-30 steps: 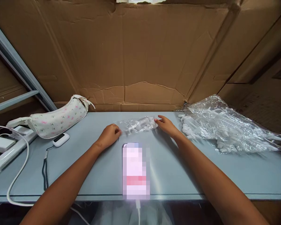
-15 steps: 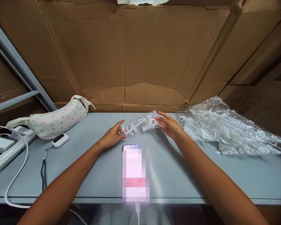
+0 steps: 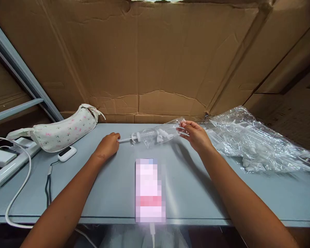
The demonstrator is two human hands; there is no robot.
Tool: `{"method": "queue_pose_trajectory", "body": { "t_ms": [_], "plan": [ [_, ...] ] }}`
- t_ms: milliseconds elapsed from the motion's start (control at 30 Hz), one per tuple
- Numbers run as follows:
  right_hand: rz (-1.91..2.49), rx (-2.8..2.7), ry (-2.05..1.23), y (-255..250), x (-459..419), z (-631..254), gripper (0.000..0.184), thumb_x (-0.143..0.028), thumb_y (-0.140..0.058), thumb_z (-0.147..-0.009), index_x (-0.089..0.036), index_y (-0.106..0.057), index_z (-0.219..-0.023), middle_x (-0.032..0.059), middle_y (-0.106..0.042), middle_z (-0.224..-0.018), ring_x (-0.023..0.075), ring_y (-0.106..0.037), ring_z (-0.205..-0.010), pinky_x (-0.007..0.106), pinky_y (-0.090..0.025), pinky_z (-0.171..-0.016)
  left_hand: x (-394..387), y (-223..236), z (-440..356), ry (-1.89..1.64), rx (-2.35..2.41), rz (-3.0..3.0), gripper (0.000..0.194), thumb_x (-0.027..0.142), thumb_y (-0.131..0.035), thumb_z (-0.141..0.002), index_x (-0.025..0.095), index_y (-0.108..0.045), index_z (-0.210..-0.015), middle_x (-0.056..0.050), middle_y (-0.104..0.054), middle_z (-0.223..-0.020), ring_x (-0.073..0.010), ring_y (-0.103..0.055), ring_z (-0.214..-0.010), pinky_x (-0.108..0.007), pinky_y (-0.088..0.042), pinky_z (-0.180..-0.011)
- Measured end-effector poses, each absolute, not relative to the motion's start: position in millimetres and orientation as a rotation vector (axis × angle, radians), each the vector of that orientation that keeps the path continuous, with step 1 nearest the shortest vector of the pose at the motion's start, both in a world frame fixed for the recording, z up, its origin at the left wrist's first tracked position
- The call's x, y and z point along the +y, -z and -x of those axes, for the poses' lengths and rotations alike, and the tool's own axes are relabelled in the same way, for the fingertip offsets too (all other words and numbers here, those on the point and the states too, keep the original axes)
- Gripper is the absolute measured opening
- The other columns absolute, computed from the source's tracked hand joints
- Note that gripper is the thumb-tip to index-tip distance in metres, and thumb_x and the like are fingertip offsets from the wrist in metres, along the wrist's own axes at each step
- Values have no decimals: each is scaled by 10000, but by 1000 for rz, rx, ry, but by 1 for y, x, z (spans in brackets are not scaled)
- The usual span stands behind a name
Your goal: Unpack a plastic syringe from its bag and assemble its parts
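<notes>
syringe one, half out of one clear bag above the table. left hand pinches its plunger tip, right hand grips the bag end. one phone, one floral pouch, one bag pile. no readable writing.

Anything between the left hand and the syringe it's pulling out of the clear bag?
Nothing visible. The left hand already pinches the syringe by its plunger end; the right hand holds the clear bag.
</notes>
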State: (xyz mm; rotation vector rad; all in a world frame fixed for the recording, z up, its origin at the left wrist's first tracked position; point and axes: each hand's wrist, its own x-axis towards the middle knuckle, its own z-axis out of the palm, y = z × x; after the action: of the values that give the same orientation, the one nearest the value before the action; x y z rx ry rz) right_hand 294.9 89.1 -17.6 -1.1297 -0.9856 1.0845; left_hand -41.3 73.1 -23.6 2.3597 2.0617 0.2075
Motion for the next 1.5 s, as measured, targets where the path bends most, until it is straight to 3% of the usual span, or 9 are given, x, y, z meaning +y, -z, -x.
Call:
{"method": "queue_pose_trajectory", "body": {
  "t_ms": [333,500,667,867,1000,1133,1233,1367,1500],
  "plan": [
    [997,-1107,-897,-14,68,-311,221,-379,-724,-680,-277,-624,-848,-9,-609,-1003,137,-590,-859,357,-537,-794,60,8,47,122,2351,-2084,342,148,-416,-786,138,-604,-1072,-211,-660,-998,-346,-633,-871,-385,-465,-639],
    [884,-1137,-824,-19,63,-309,163,-331,-709,-721,-274,-653,-862,-15,-623,-988,138,-613,-877,365,-534,-833,48,0,31,-19,2466,-2343,344,241,-389,-871,132,-568,-1145,-190,-632,-1051,-346,-569,-1008,-416,-452,-762],
    [767,-1129,-737,-24,61,-308,128,-268,-705,-743,-276,-675,-866,-18,-647,-926,141,-639,-838,357,-523,-820,49,14,17,-446,2031,-2687,331,269,-433,-888,181,-579,-1172,-108,-603,-1174,-274,-536,-1068,-397,-434,-891],
    [619,-973,-516,-27,66,-314,263,-235,-761,-661,-225,-671,-907,-9,-678,-856,130,-657,-748,327,-523,-767,54,37,8,-514,1770,-2809,303,229,-471,-876,179,-620,-1135,-127,-562,-1267,-290,-493,-1178,-444,-420,-947],
    [567,-800,-646,-30,68,-321,303,-151,-740,-666,-234,-629,-936,-27,-682,-871,105,-662,-759,285,-524,-777,50,37,5,-574,1759,-2808,306,231,-479,-879,181,-620,-1146,-135,-555,-1281,-290,-485,-1197,-454,-410,-974],
    [534,-631,-752,-29,72,-323,190,-114,-676,-752,-209,-601,-898,-24,-680,-849,82,-662,-758,208,-525,-698,50,37,8,-634,1894,-2727,371,238,-504,-868,180,-575,-1227,-155,-496,-1346,-327,-445,-1245,-494,-372,-1016],
    [554,-583,-861,-24,76,-319,114,-129,-662,-792,-193,-613,-873,-15,-678,-862,64,-655,-761,164,-517,-656,55,38,14,-603,1917,-2571,432,220,-488,-870,149,-514,-1295,-168,-501,-1324,-324,-509,-1171,-478,-420,-975],
    [650,-583,-1041,-15,80,-306,98,-149,-692,-768,-210,-635,-819,-36,-689,-836,65,-656,-721,159,-540,-645,60,40,14,-673,1765,-2421,468,171,-445,-870,117,-469,-1334,-156,-549,-1257,-290,-535,-1139,-438,-425,-991],
    [680,-660,-1224,-5,79,-292,159,-158,-744,-706,-220,-646,-813,-42,-704,-814,81,-662,-673,172,-566,-606,60,47,9,-882,1512,-2225,433,198,-507,-829,141,-545,-1256,-150,-529,-1308,-300,-479,-1230,-473,-344,-1071]
  ]
}}
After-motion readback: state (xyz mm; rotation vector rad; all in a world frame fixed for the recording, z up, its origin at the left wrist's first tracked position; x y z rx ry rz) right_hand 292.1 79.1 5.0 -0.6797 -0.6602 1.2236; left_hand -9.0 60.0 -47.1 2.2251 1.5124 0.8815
